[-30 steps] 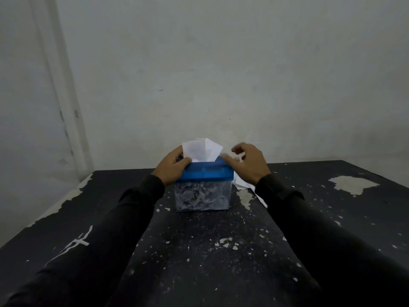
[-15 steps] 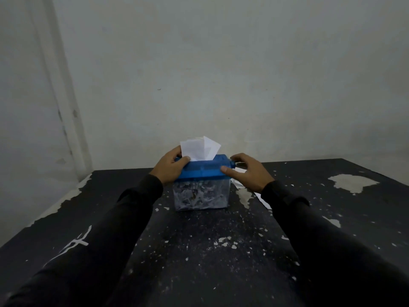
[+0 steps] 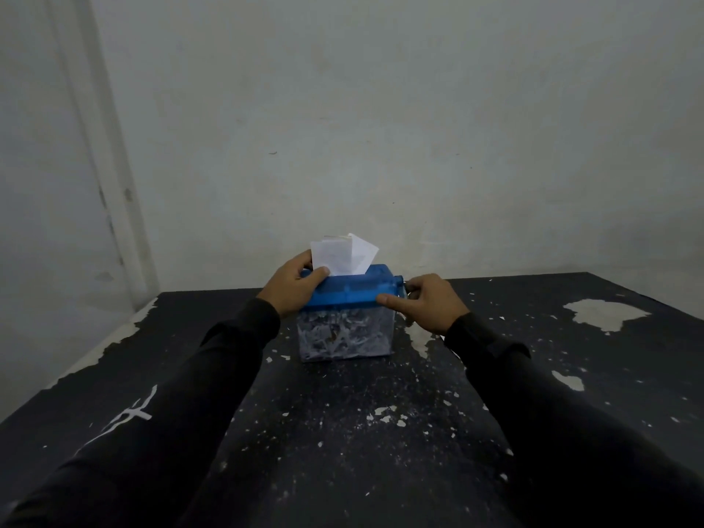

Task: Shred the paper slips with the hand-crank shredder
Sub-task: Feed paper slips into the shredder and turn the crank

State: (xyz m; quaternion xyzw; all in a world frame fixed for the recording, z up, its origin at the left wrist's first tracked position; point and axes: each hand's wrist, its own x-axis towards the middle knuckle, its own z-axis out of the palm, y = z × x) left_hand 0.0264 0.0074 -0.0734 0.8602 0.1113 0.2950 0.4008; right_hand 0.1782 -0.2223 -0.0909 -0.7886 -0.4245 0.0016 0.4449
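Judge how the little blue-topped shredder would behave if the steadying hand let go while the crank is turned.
The shredder looks light: a small clear plastic bin holding only paper shreds. It would probably slide or twist on the table. The left hand gripping its top suggests that it needs bracing. The right hand works at the side crank, so the off-centre force might tip it.

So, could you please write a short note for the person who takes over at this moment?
Left hand grips the shredder at its left end, thumb by the slips.
Right hand holds the crank on the right side, index finger along the blue lid.
Slips stand upright in the top slot, mostly unshredded.
Done: the clear bin already holds shreds.
Left: turn the crank until the slips pass through.
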